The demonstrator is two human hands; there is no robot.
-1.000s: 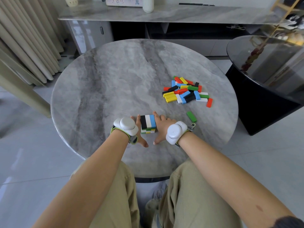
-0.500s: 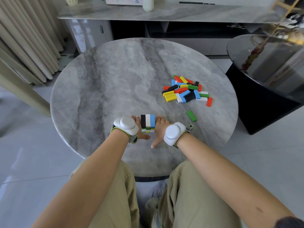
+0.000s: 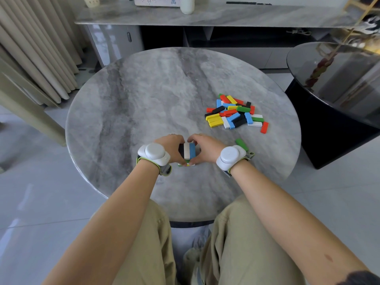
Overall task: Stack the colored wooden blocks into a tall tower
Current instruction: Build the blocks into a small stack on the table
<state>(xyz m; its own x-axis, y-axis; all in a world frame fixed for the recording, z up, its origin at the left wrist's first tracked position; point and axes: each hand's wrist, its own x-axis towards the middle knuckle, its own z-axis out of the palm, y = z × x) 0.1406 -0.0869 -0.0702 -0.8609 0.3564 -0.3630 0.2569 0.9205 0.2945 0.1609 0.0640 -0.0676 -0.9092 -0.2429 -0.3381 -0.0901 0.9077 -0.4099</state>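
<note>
A white, rounded plastic pod on a grey strap edged in lime green point(image 3: 154, 154) wraps the left wrist at mid-frame, and a matching white pod point(image 3: 230, 156) wraps the right. Forearms are bare. Khaki cloth trousers point(image 3: 246, 243) fill the lower frame. A dark sleeve edge point(image 3: 362, 277) shows at lower right.

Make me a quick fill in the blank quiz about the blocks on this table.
The stack's top layer runs black, white, then ____.
The lone block nearest the right hand is ____.
The pile lies to the stack's ____.
The left hand and right hand both grip the ____.
Missing words: blue; green; right; stack.
</note>
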